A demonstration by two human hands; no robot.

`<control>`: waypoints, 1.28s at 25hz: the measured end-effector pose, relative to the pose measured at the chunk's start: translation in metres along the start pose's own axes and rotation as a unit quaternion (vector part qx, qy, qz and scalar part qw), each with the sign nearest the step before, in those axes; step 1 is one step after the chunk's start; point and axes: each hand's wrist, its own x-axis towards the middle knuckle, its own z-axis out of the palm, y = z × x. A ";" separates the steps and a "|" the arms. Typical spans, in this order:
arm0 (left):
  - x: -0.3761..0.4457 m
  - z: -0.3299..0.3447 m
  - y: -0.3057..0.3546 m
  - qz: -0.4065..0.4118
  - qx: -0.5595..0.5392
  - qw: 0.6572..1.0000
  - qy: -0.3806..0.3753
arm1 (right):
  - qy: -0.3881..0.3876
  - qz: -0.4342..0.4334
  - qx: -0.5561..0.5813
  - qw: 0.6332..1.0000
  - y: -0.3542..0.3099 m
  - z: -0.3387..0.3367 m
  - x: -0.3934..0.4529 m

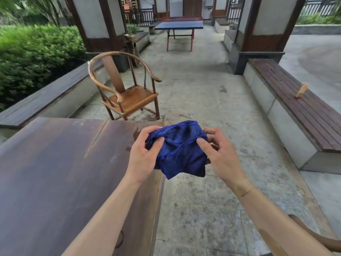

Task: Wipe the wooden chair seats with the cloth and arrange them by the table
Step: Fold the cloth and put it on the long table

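Cloth: I see the blue cloth bunched between both hands, held in the air over the right edge of the table and the paving beyond it; a loose corner hangs down below the hands.
Left hand: my reading is that the left hand grips the cloth's left side, thumb pressed on top of the fabric, fingers curled round behind it.
Right hand: the right hand pinches the cloth's right side, thumb on the stitched hem, fingers curled behind (fingertips partly hidden by the fabric).
Table: the dark wooden table fills the lower left; a few wet spots show near its far right corner, just beside the left hand.
Chair: I note one wooden chair with a round back standing beyond the table's far edge, well apart from the hands, seat facing right.
Second chair: a curved wooden armrest shows at the lower right, under the right forearm.
Surroundings: long benches run along both sides of the paved walk; a blue ping-pong table stands far off.
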 end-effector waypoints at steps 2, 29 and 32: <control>0.011 -0.007 -0.003 -0.003 -0.012 1.000 -0.002 | 0.002 0.005 0.005 1.000 -0.003 0.009 0.011; 0.327 0.111 -0.064 0.017 0.028 0.986 0.164 | -0.143 -0.061 0.041 0.987 0.043 -0.041 0.407; 0.364 0.102 -0.083 0.021 0.032 0.984 0.176 | -0.160 -0.064 0.044 0.984 0.056 -0.021 0.449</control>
